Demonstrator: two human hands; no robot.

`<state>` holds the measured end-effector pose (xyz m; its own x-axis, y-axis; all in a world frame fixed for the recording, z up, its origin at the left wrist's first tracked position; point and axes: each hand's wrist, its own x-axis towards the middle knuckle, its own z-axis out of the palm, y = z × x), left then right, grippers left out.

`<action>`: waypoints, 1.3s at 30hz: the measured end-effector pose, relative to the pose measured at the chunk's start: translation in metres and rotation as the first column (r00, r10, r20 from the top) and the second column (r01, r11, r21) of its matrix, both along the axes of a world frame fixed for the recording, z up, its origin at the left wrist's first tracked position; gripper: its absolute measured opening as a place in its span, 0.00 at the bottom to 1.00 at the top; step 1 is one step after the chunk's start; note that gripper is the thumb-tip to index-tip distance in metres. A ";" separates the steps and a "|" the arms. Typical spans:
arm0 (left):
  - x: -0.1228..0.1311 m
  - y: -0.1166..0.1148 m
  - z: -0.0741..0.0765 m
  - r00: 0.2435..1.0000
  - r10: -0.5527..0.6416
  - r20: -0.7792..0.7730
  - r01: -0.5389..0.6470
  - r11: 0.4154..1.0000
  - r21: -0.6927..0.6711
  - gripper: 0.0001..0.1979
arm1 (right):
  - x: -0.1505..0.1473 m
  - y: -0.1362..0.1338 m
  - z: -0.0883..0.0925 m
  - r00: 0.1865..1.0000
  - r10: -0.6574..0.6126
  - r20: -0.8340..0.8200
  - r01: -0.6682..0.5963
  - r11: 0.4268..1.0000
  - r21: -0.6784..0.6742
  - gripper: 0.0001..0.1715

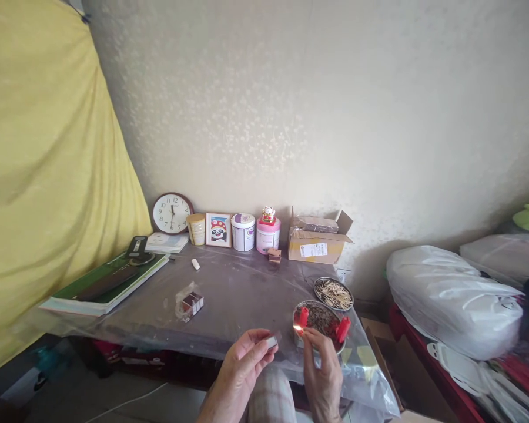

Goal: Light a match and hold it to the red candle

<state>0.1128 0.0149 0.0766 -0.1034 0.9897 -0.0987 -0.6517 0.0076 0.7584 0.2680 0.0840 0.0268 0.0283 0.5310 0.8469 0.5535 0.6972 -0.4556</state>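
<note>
The counter is standing against a pale, patterned wall, with a clear plastic sheet covering its top and hanging over the near edge. At the near right corner, a round tin is holding dark, crumbly material and two red candles, the right one leaning.

The right hand is keeping its grip closed on a burning match, whose flame is glowing just beside the left candle; whether it is touching cannot be told. The left hand is gripping a small matchbox by the near edge. Behind the tin, a round dish is holding loose matchsticks.

Along the wall, a clock, a framed panda picture, two canisters and an open carton are standing in a row. A wrapped pack is lying nearer the left. A yellow curtain is hanging on the left, and a white plastic bag is bulging on the right.
</note>
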 end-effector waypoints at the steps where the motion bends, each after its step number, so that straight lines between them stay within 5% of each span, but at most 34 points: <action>1: -0.002 -0.001 -0.001 1.000 0.011 -0.010 -0.011 1.000 -0.012 0.11 | 0.003 0.002 -0.001 0.999 -0.023 -0.049 0.021 0.999 -0.025 0.06; 7: -0.009 -0.003 -0.010 0.976 0.074 -0.205 -0.087 0.994 -0.059 0.12 | 0.013 -0.006 0.013 0.958 -0.020 -0.287 -0.041 0.978 -0.204 0.09; 12: -0.013 -0.007 -0.008 0.938 0.125 -0.323 -0.143 0.989 -0.030 0.15 | 0.015 -0.001 0.020 0.827 -0.072 -0.557 -0.156 0.924 -0.350 0.15; 23: -0.032 -0.013 -0.024 0.906 0.186 -0.380 -0.220 0.974 -0.047 0.20 | 0.018 0.005 0.033 0.557 -0.122 -0.822 -0.405 0.824 -0.396 0.19; 29: -0.038 -0.013 -0.031 0.903 0.211 -0.374 -0.252 0.966 -0.063 0.22 | 0.014 0.007 0.036 0.538 -0.145 -0.831 -0.422 0.807 -0.414 0.22; 39: -0.036 -0.008 -0.044 0.895 0.301 -0.329 -0.344 0.936 -0.077 0.22 | 0.012 0.022 0.015 0.653 -0.116 -0.748 -0.343 0.836 -0.429 0.20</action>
<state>0.0768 0.0068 0.0323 -0.4608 0.8771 -0.1353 -0.3700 -0.0513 0.9276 0.2800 0.1056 0.0421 0.4080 0.8952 0.1795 -0.1852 0.2737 -0.9438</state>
